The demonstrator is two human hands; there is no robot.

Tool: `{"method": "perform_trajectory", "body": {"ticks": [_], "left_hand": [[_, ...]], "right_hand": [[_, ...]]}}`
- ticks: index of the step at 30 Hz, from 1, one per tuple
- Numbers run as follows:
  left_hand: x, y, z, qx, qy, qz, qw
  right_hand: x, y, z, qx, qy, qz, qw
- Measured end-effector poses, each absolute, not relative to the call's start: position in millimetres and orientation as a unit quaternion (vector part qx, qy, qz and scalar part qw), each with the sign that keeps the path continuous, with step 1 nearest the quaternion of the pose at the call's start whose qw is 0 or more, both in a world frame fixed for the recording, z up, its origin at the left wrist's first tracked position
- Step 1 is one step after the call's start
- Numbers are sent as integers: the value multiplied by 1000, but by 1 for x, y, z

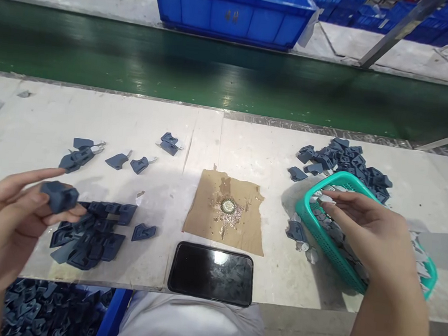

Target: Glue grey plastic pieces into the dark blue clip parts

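My left hand [9, 216] grips a dark blue-grey plastic part [60, 197] between thumb and fingers, above the left side of the table. Just below it lies a cluster of similar parts [107, 246]. Over the far end of a teal basket [327, 252], my right hand [375, 240] pinches a small light grey piece [327, 198], whose exact kind I cannot make out. Many grey-white scraps [333, 228] fill the basket. Behind the basket is a heap of blue-grey parts [344, 158].
A black phone [211, 273] lies at the front edge, below brown paper [200, 203] bearing a small round metallic object [228, 206]. More parts [117, 160] lie scattered left. A green conveyor belt [139, 59] runs behind; a blue crate [231, 15] stands beyond. Another crate [116, 316] sits below.
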State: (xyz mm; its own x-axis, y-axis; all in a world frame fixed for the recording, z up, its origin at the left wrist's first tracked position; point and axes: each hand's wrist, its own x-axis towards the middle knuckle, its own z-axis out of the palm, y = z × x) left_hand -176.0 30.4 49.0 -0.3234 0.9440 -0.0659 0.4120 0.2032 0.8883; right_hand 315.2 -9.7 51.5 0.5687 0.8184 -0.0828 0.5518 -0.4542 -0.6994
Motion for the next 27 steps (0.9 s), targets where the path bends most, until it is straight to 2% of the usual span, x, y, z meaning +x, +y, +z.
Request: {"method": "perform_trajectory", "body": {"ticks": [3,6,11,17,22,27], "left_hand": [[-122,16,60,395,662,422,476],[-78,5,60,416,604,410,543],[-39,2,41,409,505,400,646],[-22,1,22,389,485,366,693],[-12,0,16,369,477,389,697],[-8,-1,17,349,464,399,710]], "right_hand": [[309,-14,53,-775,-420,263,391],[295,-8,52,-695,-474,332,426],[258,14,47,-590,-589,394,388],[228,31,31,-533,-746,304,257],[223,36,9,-468,-829,178,249],[226,36,4,-471,-841,137,227]]}}
